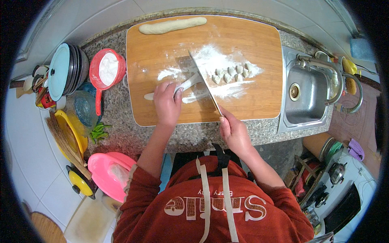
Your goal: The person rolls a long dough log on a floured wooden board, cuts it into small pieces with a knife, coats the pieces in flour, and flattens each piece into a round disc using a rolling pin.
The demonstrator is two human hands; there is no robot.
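My left hand (167, 103) rests over a floured rope of dough (192, 81), fingers curled around it; one end sticks out on its left side. In my right hand (237, 131) is the handle of a kitchen knife (204, 79). Its blade is seen nearly edge-on and stands across the rope's right end; whether it touches the dough cannot be told. To the right of the blade lie several small cut dough pieces (227, 77) in scattered flour (209, 56). A thicker dough log (173, 25) lies along the far edge of the wooden board (255, 103).
Left of the board stands a red strainer-shaped scoop (98, 97) holding white flour (108, 69). Green peppers (98, 132), a pink basin (100, 170) and stacked pans (77, 70) are also on that side. A steel sink (307, 106) with a faucet (319, 62) borders the board's right.
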